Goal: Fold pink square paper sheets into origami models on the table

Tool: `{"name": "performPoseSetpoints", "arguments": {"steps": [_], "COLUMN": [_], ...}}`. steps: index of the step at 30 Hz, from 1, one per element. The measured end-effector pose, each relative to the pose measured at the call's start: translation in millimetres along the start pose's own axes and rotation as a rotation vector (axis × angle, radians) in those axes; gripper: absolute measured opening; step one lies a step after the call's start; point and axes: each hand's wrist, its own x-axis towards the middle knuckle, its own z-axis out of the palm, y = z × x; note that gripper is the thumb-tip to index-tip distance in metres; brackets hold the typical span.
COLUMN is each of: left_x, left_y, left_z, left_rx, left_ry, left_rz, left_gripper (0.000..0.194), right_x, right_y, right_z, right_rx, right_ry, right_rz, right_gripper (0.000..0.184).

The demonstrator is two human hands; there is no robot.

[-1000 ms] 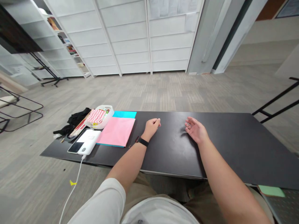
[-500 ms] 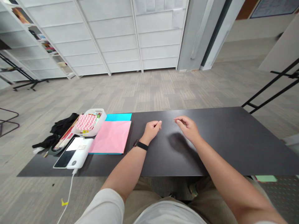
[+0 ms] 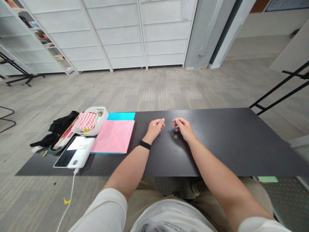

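Observation:
Above the middle of the dark table (image 3: 224,138) my left hand (image 3: 155,128) is curled closed, its thumb on top, with nothing visible in it. A black watch band circles that wrist. To its right, a small gap away, my right hand (image 3: 183,128) is loosely bent with its fingertips a little apart. It holds nothing, and a shadow lies beneath it. Closest to my left hand is a pink sheet (image 3: 114,137), lying over a blue sheet (image 3: 122,116) whose far and near edges show.
At the table's left stand a white basket (image 3: 102,119) with a pink zigzag-patterned item, a phone (image 3: 64,158), and a white power bank (image 3: 83,153) with a cable (image 3: 72,187) hanging off the edge. Black cloth (image 3: 64,121) and a dark tray of sticks (image 3: 63,138) lie beyond them.
My right hand has moved left, closer to my left hand, and its shadow has shrunk. The left hand stays nearly in place. The view has tilted slightly down.

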Motion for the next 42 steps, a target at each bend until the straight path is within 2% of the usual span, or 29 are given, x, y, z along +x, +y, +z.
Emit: {"name": "performPoseSetpoints", "arguments": {"steps": [4, 10, 33, 42], "left_x": [0, -1, 4, 3], "left_y": [-2, -3, -14, -11], "left_z": [1.7, 0.8, 1.4, 1.8], "left_rx": [-0.022, -0.101, -0.16, -0.137], "left_ry": [-0.055, -0.108, -0.096, -0.101], "left_rz": [-0.026, -0.072, -0.091, -0.1], "left_gripper": [0.052, 0.053, 0.051, 0.05], "right_x": [7, 12, 11, 11], "right_y": [-3, 4, 5, 6], "right_z": [-9, -10, -9, -8], "right_rx": [0.053, 0.106, 0.042, 0.052], "right_ry": [-0.007, -0.026, -0.046, -0.04], "right_rz": [0.075, 0.164, 0.152, 0.153], "right_gripper": [0.048, 0.05, 0.048, 0.045]}}
